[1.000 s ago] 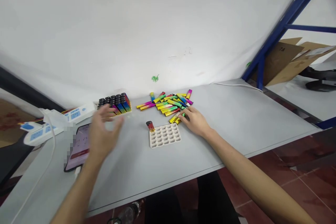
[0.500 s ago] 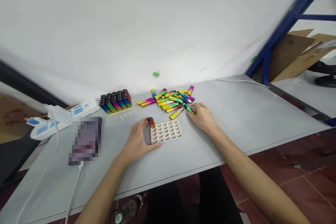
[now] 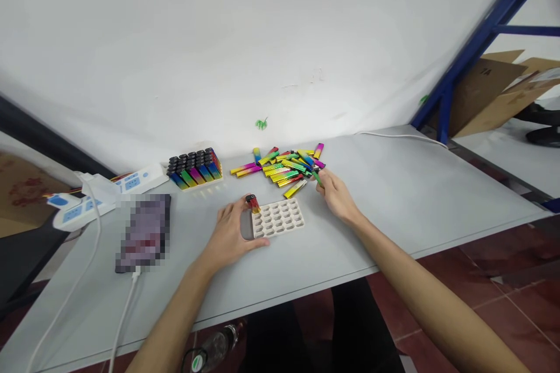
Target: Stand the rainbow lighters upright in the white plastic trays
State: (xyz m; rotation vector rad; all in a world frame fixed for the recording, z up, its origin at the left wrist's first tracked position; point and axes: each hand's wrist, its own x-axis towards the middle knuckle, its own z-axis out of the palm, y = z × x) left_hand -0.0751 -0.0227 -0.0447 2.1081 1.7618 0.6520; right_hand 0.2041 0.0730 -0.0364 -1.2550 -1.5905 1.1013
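A white tray with rows of slots (image 3: 280, 219) lies on the table in front of me. One red lighter with a black top (image 3: 252, 204) stands upright in its far left corner. My left hand (image 3: 230, 227) spans the tray's left end, fingertips at the far corner beside the red lighter and thumb along the near edge. To the right of the tray, my right hand (image 3: 336, 193) pinches a green lighter (image 3: 317, 178), held tilted at the edge of the pile. That pile of loose shiny lighters (image 3: 284, 166), in yellow, green, pink and blue, lies behind the tray.
A second tray packed with upright black-topped lighters (image 3: 195, 169) stands back left against the wall. Further left are a power strip (image 3: 144, 178) and a blurred-out phone (image 3: 144, 233) on a white cable (image 3: 125, 315). A blue metal frame (image 3: 445, 111) rises at the right.
My right hand has closed on the green lighter and lifted it slightly, turning it at the pile's edge. The left hand and the tray stay in place.
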